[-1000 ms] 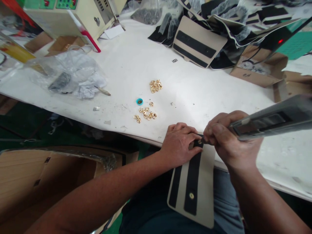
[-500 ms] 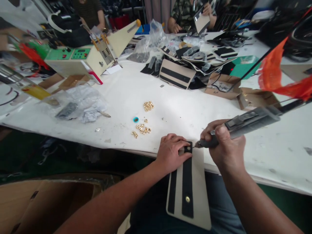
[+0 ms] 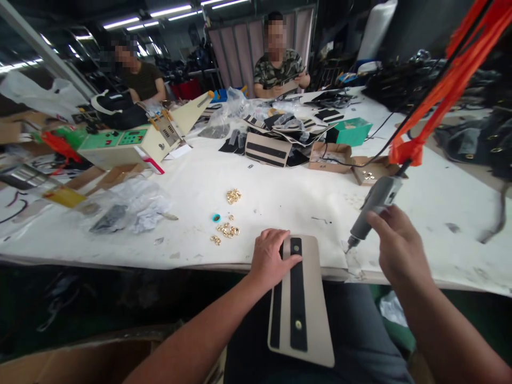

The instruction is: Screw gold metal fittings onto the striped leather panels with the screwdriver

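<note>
Driver (image 3: pixel 376 199) moves off panel (image 3: pixel 316 304) to its 1 o'clock. Panel: 5 o'clock in view, clasped by left hand (image 3: pixel 271 258). Right hand (image 3: pixel 399 242): half open against driver, grip unclear. Step, apparently: upper stud (image 3: pixel 296 248) fastened; next move calls for clearing driver.

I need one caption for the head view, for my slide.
Left hand on a beige panel, right hand at a grey screwdriver, gold-coloured fittings on the table.

Left fingers (image 3: pixel 276 236) hold a striped panel (image 3: pixel 314 298).
</note>
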A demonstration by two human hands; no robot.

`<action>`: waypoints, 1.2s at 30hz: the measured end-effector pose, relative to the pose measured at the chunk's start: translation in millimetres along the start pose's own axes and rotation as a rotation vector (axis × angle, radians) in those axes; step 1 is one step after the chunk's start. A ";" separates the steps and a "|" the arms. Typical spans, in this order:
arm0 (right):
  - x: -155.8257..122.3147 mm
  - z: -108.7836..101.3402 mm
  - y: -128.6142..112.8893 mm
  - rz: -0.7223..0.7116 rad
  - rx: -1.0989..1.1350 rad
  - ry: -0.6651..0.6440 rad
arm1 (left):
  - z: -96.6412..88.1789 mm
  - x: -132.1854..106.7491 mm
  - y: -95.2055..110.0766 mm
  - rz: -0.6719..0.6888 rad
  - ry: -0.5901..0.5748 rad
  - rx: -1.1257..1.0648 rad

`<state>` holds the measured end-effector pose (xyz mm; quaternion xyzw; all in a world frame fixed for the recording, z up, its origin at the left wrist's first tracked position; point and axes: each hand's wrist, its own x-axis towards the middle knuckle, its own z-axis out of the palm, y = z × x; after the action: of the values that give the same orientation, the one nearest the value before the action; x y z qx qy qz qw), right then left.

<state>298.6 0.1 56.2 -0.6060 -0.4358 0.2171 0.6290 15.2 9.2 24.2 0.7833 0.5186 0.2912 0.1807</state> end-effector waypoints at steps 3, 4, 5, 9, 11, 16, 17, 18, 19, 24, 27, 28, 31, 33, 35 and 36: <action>-31.7 1.5 -15.8 -0.226 -0.272 0.136 | -0.4 -0.1 0.4 0.004 0.006 0.001; -40.8 6.5 -18.9 -0.319 -0.320 0.049 | -0.4 -0.2 0.4 0.008 0.010 0.004; -47.8 13.5 -19.7 -0.403 -0.351 -0.099 | -0.3 -0.4 0.2 0.014 0.017 0.008; -52.6 47.7 -2.3 -0.446 -0.496 -0.606 | 1.7 -3.1 -3.7 0.037 0.062 0.012; -46.9 59.2 9.0 -0.382 -0.560 -0.693 | 2.9 -5.2 -6.0 0.036 0.073 0.007; -40.6 66.9 16.1 -0.228 -0.572 -0.776 | 3.1 -7.6 -6.9 0.042 0.045 0.004; -41.8 67.2 15.2 -0.206 -0.565 -0.778 | 1.9 -6.9 -6.7 0.041 0.041 -0.003; -43.7 67.5 14.3 -0.195 -0.559 -0.775 | 0.2 -5.9 -6.6 0.038 0.031 -0.014; -46.1 67.8 13.6 -0.197 -0.555 -0.764 | -2.0 -4.4 -6.8 0.035 0.016 -0.028; -59.2 67.2 12.4 -0.242 -0.484 -0.748 | -16.7 6.2 -13.0 0.012 -0.112 -0.120; -65.2 65.4 11.0 -0.243 -0.380 -0.779 | -23.3 10.2 -17.1 -0.005 -0.177 -0.155; -66.6 65.0 10.2 -0.259 -0.339 -0.790 | -24.7 10.7 -17.8 -0.009 -0.189 -0.165; -67.9 64.4 7.2 -0.328 -0.237 -0.819 | -27.3 9.8 -18.7 -0.026 -0.194 -0.204; -64.4 63.1 4.2 -0.320 -0.179 -0.847 | -28.0 8.4 -19.3 -0.037 -0.194 -0.237; -56.4 60.2 0.0 -0.209 -0.099 -0.915 | -28.4 7.2 -20.5 -0.038 -0.200 -0.266; -51.1 58.3 -2.5 -0.124 -0.052 -0.961 | -28.6 6.8 -21.4 -0.030 -0.204 -0.279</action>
<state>223.8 -7.9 37.3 -0.4256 -0.7175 0.4237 0.3530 -16.4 23.4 35.4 0.7681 0.4638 0.2768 0.3438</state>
